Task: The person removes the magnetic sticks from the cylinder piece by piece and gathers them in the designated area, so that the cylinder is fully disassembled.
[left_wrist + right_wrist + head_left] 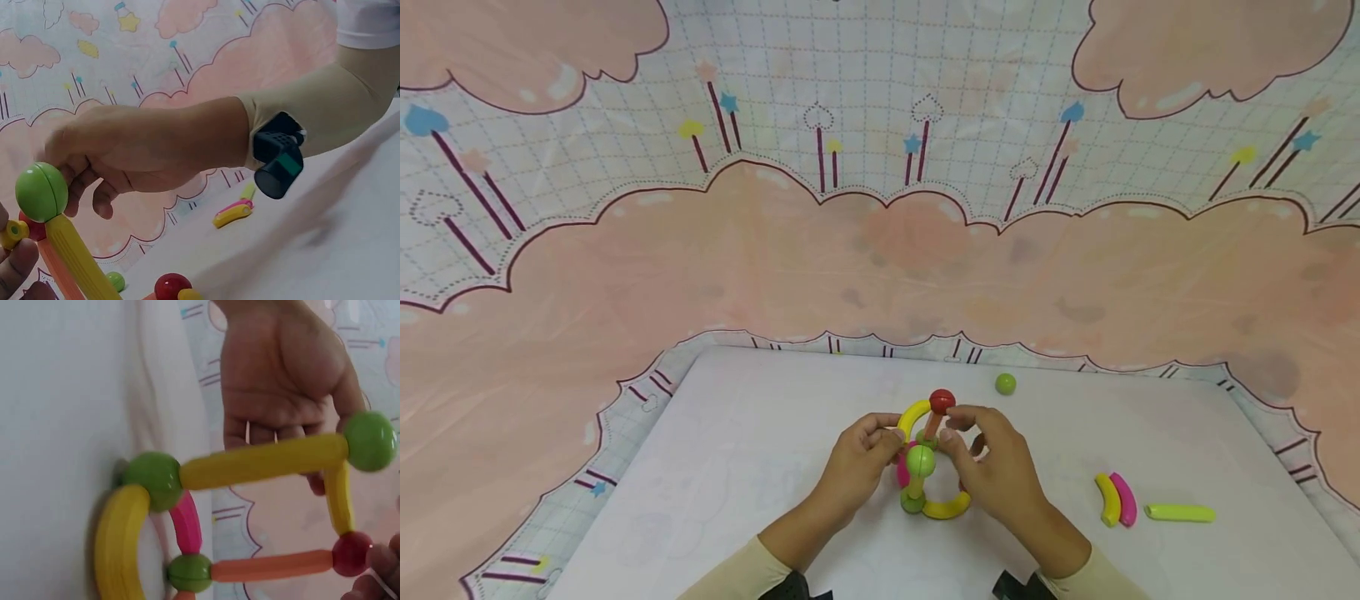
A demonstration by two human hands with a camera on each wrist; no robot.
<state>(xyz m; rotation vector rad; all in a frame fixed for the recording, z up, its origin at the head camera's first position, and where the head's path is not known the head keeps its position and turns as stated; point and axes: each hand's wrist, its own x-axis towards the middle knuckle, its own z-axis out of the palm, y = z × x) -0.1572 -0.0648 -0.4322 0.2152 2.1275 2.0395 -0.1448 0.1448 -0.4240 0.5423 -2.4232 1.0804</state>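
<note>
Two hands reach in from the near side, one on each side of a stick-and-ball toy [917,485] that stands in the middle of the white worktop [737,433]. The left hand [861,458] slants to the right and far, its wrist nearly straight. Its thumb and fingertips are bent together, and this grip pinches a yellow curved stick [911,415] on the left side of the toy. The right hand [1000,467] slants to the left and far, arched like a little bridge, with its fingers bent. Its fingertips touch the red ball [942,401] on top of an orange stick [933,426]; I cannot tell if this grip squeezes the ball or only touches it. The yellow curved stick meets the red ball too. A big green ball [921,460] sits on top of a straight yellow stick [269,461], between the hands. Far and to the right, a small green ball [1005,383] lies apart. On the right, a yellow piece [1107,500] and a pink piece [1123,500] lie side by side, near a light green stick [1180,512].
</note>
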